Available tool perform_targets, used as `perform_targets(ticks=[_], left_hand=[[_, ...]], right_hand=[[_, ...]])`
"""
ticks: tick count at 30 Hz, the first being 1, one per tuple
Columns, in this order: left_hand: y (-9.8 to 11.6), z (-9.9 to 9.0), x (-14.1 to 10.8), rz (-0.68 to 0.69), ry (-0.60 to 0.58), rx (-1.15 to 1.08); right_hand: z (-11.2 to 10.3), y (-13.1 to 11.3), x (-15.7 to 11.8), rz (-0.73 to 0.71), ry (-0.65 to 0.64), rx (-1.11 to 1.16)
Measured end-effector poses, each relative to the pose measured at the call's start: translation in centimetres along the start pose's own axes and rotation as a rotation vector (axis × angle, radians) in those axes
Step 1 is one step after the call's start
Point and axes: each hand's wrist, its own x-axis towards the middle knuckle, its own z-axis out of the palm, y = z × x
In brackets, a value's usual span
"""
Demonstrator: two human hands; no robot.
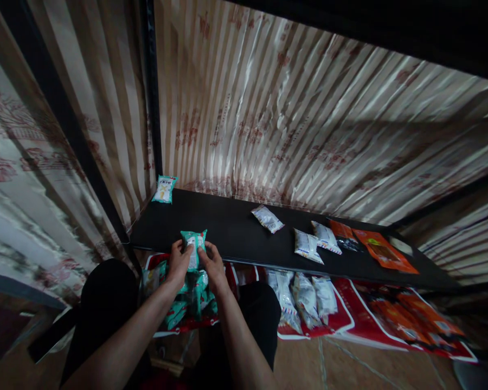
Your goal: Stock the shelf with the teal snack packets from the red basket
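Observation:
A teal-and-white snack bag is held upright between my two hands, at the front edge of the black shelf. My left hand grips its left side, thumb across the front. On the other side, my right hand grips it with the thumb on the front as well. Directly below lie several more teal bags in a red box with a white rim. Another teal snack bag leans in the back left corner of the shelf.
Silver-white bags and orange packets lie along the shelf to the right. Under it, red boxes hold silver bags and orange packets. A black post and striped curtain bound the shelf. My knees are below.

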Motion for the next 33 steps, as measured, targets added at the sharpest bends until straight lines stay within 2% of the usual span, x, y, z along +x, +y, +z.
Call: perform_targets(ticks=[3, 6, 12, 19, 25, 30, 33], left_hand=[[0.7, -0.3, -0.5, -0.075, -0.034, -0.071], [1.3, -0.4, -0.8, -0.095, -0.036, -0.088], [0.5, -0.8, -0.7, -0.059, 0.016, -0.089], [0.1, -1.0, -0.6, -0.003, 0.091, 0.044], [0.4, -1.2, -0.5, -0.012, 0.097, 0.033], [0.4, -1.1, -0.3, -0.030, 0.083, -0.006], [0.1, -1.0, 0.1, -0.016, 0.092, -0.010]], right_hand=[[0.2, 0.4, -0.2, 0.018, 0.026, 0.021], [0.3, 0.7, -0.2, 0.035, 0.070, 0.034], [0.8, 1.4, -0.6, 0.064, 0.047, 0.054], [1.1, 1.9, -1.2, 0.021, 0.031, 0.063], [1.4, 2.4, -2.2, 0.065, 0.015, 0.223], [2.0, 2.3, -2.7, 0.106, 0.082, 0.278], [2.3, 2.2, -2.6, 0.084, 0.136, 0.258]])
